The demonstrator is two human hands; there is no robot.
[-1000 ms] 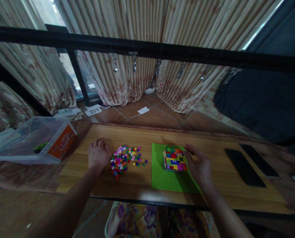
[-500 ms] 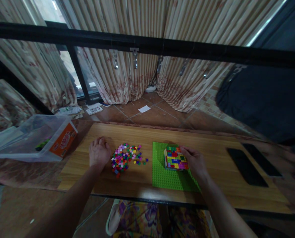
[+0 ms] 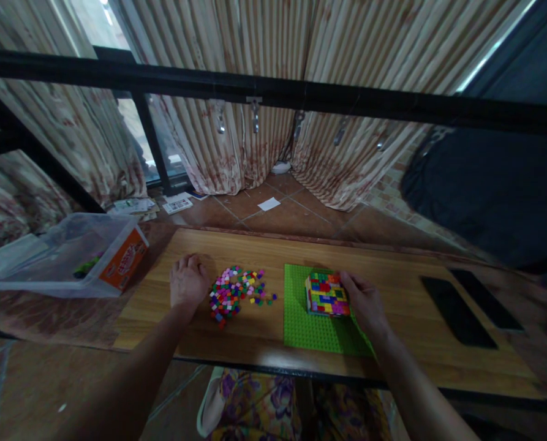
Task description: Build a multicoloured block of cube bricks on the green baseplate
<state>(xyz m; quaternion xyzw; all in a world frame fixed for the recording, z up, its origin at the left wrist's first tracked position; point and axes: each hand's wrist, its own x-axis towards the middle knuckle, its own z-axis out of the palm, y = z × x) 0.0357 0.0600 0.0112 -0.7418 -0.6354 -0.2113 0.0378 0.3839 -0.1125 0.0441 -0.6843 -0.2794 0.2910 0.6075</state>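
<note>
A block built of many-coloured toy bricks (image 3: 327,294) stands on a green studded baseplate (image 3: 301,334). My right hand (image 3: 365,303) is at the block's right side, with its fingers closed against the far right corner. The fingertips behind that corner are partly hidden. My left hand (image 3: 189,282) lies palm down on the wooden table, its fingers loosely bent and apart, with no brick visible in it. Just to its right is a loose pile of small coloured bricks (image 3: 227,294), a few of them scattered toward the baseplate.
Two dark flat slabs (image 3: 457,311) lie at the table's right end. Left of the wooden table (image 3: 264,337) stands a clear plastic box (image 3: 66,286) with an orange label and some green pieces inside. A black rail (image 3: 273,92) crosses in front of striped curtains.
The view has shifted slightly. My right hand has slid a little to the right along the brick block's far corner. My left hand stays beside the pile.
</note>
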